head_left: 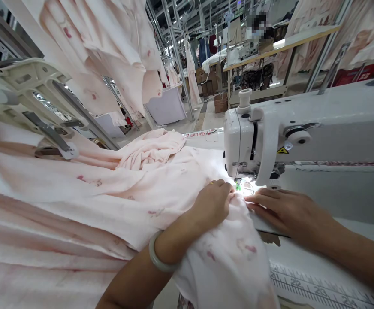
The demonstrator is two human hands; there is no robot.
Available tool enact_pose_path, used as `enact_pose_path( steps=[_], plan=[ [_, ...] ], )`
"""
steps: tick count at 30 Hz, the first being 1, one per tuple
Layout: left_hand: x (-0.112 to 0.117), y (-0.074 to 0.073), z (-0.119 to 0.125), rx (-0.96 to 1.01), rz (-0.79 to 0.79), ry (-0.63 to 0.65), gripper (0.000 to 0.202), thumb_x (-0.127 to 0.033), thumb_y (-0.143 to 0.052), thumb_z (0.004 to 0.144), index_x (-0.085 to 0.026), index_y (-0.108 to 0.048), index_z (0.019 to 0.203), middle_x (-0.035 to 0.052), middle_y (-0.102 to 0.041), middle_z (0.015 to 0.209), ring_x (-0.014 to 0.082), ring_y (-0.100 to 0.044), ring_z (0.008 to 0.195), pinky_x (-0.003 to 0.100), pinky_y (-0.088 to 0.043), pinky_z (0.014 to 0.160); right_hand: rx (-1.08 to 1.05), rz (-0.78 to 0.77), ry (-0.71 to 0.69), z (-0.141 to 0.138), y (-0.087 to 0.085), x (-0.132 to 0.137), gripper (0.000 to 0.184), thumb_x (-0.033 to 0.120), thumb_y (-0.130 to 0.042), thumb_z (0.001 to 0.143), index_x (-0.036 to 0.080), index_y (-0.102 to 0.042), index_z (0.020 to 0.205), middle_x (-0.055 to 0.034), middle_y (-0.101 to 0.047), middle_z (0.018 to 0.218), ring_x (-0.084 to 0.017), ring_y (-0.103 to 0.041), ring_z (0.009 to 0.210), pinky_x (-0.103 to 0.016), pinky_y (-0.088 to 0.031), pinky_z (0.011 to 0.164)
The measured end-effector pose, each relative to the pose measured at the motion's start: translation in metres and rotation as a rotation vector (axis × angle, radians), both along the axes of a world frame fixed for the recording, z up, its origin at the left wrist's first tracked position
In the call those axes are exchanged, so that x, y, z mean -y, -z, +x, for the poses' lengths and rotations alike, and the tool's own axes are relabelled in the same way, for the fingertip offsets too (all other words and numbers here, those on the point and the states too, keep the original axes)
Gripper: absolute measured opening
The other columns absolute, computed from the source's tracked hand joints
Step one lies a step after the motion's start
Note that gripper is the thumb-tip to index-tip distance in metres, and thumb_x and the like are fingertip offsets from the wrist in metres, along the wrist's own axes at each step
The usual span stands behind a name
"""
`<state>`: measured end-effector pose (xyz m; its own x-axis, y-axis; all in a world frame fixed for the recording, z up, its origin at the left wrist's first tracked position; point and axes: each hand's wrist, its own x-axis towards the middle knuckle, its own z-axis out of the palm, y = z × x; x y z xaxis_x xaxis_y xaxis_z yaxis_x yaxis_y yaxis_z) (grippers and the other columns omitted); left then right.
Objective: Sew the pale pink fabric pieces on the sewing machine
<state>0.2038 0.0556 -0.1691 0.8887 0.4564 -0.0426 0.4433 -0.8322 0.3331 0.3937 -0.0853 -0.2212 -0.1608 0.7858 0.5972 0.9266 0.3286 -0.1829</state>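
Pale pink printed fabric (170, 189) lies across the bed of a white sewing machine (328, 116) and drapes over the front edge. My left hand (214, 201) has its fingers curled closed on the fabric, just left of the lit needle area (238, 184); a pale bangle (156, 255) circles that wrist. On the other side, my right hand (283, 210) lies with fingers stretched out, their tips touching the fabric's edge by the presser foot. Glare hides the exact stitching point.
More pink fabric pieces (110, 47) hang at the upper left beside a cream plastic hanger clamp (29, 86). A printed ruler (315, 289) runs along the table's front. Behind are metal poles, a wooden-edged worktable (283, 47) and a partly seen person (259, 28).
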Motion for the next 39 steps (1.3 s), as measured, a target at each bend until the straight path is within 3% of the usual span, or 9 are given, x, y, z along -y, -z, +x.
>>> enact_pose_path(
  steps=[12, 22, 27, 30, 39],
  plan=[
    [0.003, -0.007, -0.002, 0.021, -0.02, -0.015, 0.016, -0.021, -0.054, 0.11, -0.018, -0.07, 0.109, 0.0083, -0.073, 0.117, 0.0241, -0.069, 0.112, 0.038, -0.054, 0.103, 0.042, 0.047, 0.047, -0.003, -0.007, 0.0, 0.035, 0.034, -0.041, 0.118, 0.024, -0.072, 0.105, -0.0014, -0.08, 0.094, -0.019, -0.077, 0.073, -0.031, -0.054, 0.059],
    [0.005, -0.006, -0.004, 0.048, 0.005, 0.05, 0.011, -0.027, -0.067, 0.103, -0.02, -0.072, 0.11, 0.0059, -0.077, 0.12, 0.0243, -0.071, 0.113, 0.039, -0.054, 0.107, 0.102, 0.081, 0.061, -0.002, 0.004, -0.003, 0.037, 0.036, -0.039, 0.12, 0.021, -0.071, 0.129, -0.0047, -0.082, 0.106, -0.02, -0.079, 0.078, -0.032, -0.058, 0.061],
    [0.005, -0.005, -0.004, 0.035, 0.039, 0.06, 0.014, -0.032, -0.064, 0.105, -0.02, -0.071, 0.103, 0.0049, -0.076, 0.109, 0.0237, -0.072, 0.106, 0.037, -0.056, 0.101, 0.129, 0.098, 0.006, -0.001, 0.004, -0.006, 0.041, 0.029, -0.037, 0.119, 0.024, -0.078, 0.118, -0.0031, -0.081, 0.1, -0.018, -0.077, 0.076, -0.031, -0.057, 0.061],
    [0.004, -0.003, -0.004, 0.026, 0.059, 0.063, 0.01, -0.025, -0.061, 0.103, -0.02, -0.069, 0.1, 0.0043, -0.075, 0.104, 0.0227, -0.07, 0.102, 0.036, -0.056, 0.097, 0.146, 0.111, -0.004, -0.002, 0.003, -0.008, 0.043, 0.028, -0.036, 0.118, 0.023, -0.078, 0.114, -0.0034, -0.081, 0.099, -0.019, -0.078, 0.078, -0.031, -0.058, 0.061],
    [0.003, -0.001, -0.004, 0.053, 0.057, 0.055, 0.01, -0.021, -0.061, 0.1, -0.02, -0.07, 0.103, 0.0057, -0.074, 0.106, 0.0218, -0.07, 0.1, 0.035, -0.056, 0.098, 0.105, 0.134, 0.041, -0.007, -0.003, -0.007, 0.04, 0.029, -0.041, 0.117, 0.022, -0.078, 0.106, -0.0036, -0.082, 0.098, -0.02, -0.079, 0.078, -0.032, -0.062, 0.064]
  ],
)
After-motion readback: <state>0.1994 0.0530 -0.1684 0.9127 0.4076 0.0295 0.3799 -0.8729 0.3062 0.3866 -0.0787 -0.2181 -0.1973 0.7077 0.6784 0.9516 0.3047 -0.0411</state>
